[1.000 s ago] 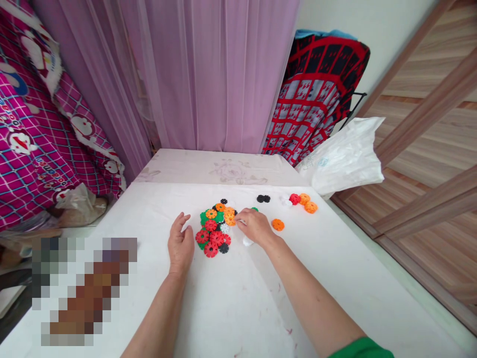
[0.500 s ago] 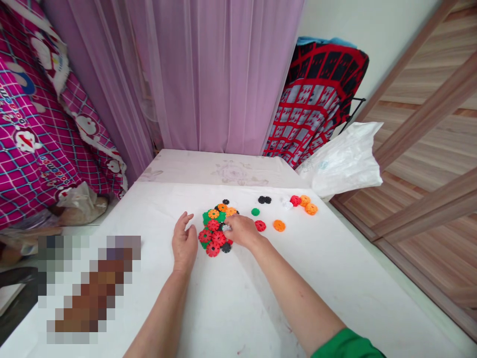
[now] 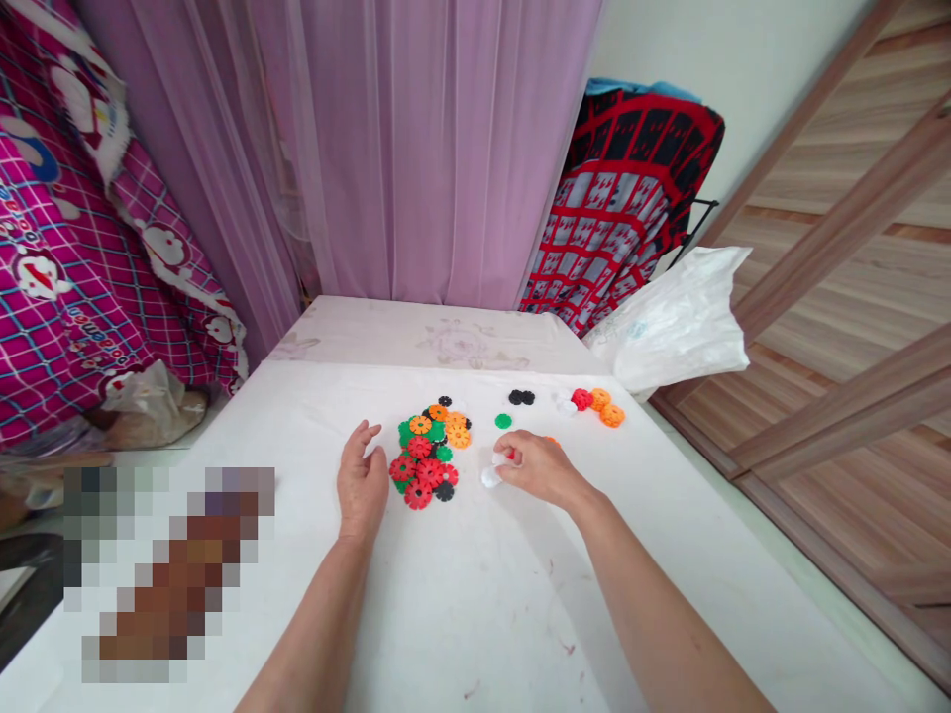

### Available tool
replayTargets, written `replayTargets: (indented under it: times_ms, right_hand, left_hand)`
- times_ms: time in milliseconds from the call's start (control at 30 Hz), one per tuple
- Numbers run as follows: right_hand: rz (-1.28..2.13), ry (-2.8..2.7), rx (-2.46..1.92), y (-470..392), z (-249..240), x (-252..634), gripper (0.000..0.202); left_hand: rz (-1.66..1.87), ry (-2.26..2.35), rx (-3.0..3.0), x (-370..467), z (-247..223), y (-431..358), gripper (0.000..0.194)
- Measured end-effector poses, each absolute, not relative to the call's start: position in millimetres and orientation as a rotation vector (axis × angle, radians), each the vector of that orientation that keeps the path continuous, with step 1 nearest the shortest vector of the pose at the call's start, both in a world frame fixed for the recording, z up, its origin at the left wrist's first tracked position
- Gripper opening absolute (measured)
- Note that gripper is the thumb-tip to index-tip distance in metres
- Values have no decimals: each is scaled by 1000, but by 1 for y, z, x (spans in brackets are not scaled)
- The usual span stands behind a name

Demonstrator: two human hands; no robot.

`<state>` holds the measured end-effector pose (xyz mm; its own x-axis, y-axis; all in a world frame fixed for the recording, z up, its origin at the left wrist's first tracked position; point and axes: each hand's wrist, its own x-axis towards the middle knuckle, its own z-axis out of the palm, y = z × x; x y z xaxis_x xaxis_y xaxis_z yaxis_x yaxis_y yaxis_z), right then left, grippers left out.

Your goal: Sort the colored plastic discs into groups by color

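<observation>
A pile of notched plastic discs in red, green, orange and black [image 3: 428,471] lies on the white tabletop. Beside its left edge my left hand [image 3: 362,485] rests with fingers apart, holding nothing. My right hand [image 3: 539,467] is to the right of the pile, thumb and fingers pinched on a white plastic disc [image 3: 488,477] low over the table. Part of a red disc [image 3: 510,455] shows between the fingers of this hand, and an orange disc is mostly hidden behind it. Beyond the hand lie a green disc [image 3: 503,421] and a pair of black discs [image 3: 521,397].
Red, orange and white discs [image 3: 600,400] sit together at the far right. A white plastic bag [image 3: 673,322] stands at the table's right back corner. Behind the table hangs a purple curtain [image 3: 446,149]. A blurred patch [image 3: 174,574] covers something on the left.
My right hand has moved right, away from the pile, carrying a white disc toward the red one. My left hand has stayed open beside the pile. The view has shifted slightly.
</observation>
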<state>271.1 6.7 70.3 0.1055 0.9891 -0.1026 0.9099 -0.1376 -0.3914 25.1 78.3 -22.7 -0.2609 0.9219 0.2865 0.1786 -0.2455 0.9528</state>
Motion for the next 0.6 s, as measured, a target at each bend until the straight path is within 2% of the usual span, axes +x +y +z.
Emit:
replayTargets:
  times_ms: [600]
  right_hand:
    - [436, -1970, -2262, -5, 64, 266, 27]
  left_hand:
    - [1559, 1407, 1387, 24, -19, 78, 30]
